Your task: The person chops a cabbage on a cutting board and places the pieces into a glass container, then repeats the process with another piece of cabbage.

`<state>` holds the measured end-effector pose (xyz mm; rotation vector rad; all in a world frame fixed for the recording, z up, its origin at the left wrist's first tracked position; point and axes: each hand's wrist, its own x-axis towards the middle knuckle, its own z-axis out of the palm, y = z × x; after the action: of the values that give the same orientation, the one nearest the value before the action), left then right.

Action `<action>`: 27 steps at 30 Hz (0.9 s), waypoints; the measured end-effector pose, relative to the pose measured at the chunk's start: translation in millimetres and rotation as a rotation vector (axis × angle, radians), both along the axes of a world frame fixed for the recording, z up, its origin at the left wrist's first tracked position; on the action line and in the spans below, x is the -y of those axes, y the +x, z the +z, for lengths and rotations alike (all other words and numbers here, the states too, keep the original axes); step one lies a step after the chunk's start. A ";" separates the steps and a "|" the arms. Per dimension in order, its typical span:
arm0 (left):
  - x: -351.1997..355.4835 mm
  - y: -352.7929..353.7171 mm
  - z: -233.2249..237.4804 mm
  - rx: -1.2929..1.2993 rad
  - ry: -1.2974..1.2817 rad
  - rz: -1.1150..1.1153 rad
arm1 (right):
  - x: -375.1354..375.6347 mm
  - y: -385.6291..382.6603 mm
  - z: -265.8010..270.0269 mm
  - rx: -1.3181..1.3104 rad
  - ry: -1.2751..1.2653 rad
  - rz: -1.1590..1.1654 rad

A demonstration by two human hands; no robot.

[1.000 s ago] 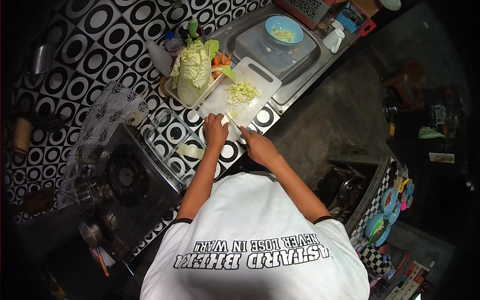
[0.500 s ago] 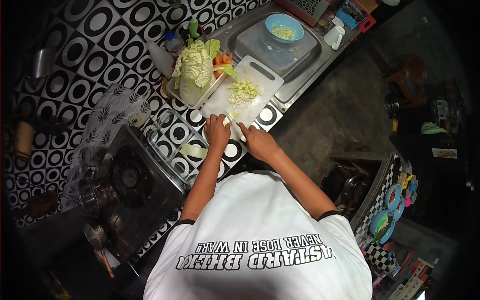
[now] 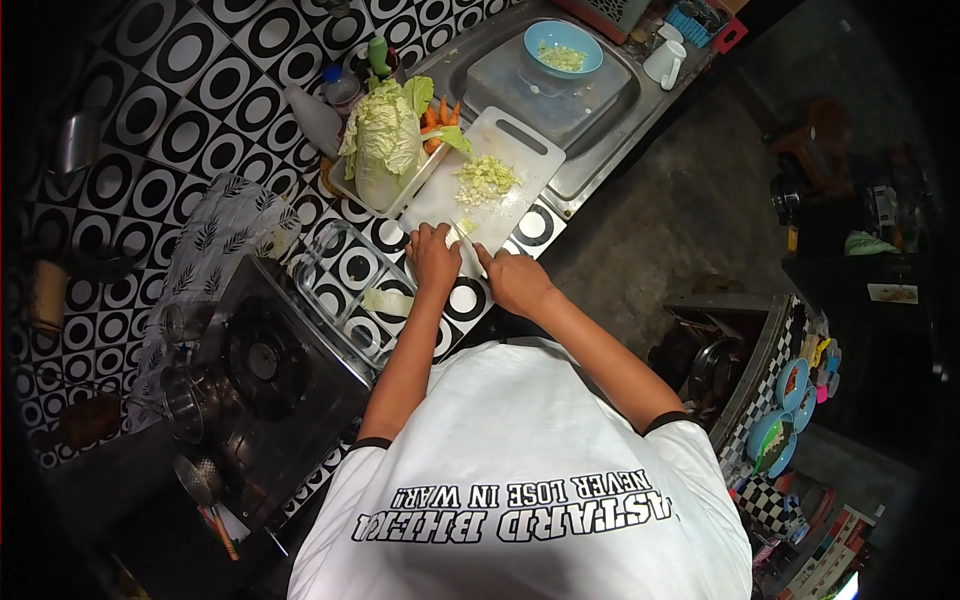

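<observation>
My right hand (image 3: pixel 517 282) is closed round a knife (image 3: pixel 463 237), whose blade points up and left over the near end of the white cutting board (image 3: pixel 535 185). Beside the blade, the bent fingers of my left hand (image 3: pixel 434 258) press a pale piece of cabbage (image 3: pixel 452 239) to the board; most of that piece is hidden. Farther up the board lies a pile of chopped cabbage (image 3: pixel 487 178), with a few bits nearer the knife. Left of the board, a napa cabbage (image 3: pixel 383 140) and several carrots (image 3: pixel 437 122) fill a white tray (image 3: pixel 388 210).
A blue bowl (image 3: pixel 564 48) holding chopped cabbage stands over the steel sink (image 3: pixel 625 120). A clear glass dish (image 3: pixel 325 270) with a pale leaf (image 3: pixel 388 302) sits left of my hands. The gas stove (image 3: pixel 290 375) is farther left. A white mug (image 3: pixel 665 62) stands at the far right.
The view has shifted slightly. My hands stay at the near end of the board, the left on the cabbage piece and the right on the knife, with only small movement.
</observation>
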<state>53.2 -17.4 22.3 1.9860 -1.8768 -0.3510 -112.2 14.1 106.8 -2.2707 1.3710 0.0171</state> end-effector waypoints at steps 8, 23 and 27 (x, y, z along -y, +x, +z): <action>1.0 2.2 -2.1 -0.050 -0.012 -0.051 | 18.1 8.8 7.9 -0.056 0.048 0.040; 3.6 1.6 -4.1 -0.101 -0.087 -0.076 | 23.3 17.9 10.8 -0.106 -0.002 0.104; 4.4 0.8 -5.7 -0.118 -0.109 -0.082 | 23.6 18.0 11.2 -0.114 0.010 0.104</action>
<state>54.0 -21.8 16.7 1.7824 -1.8660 -0.3715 -94.1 -9.5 117.9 -2.3625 1.3037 0.1907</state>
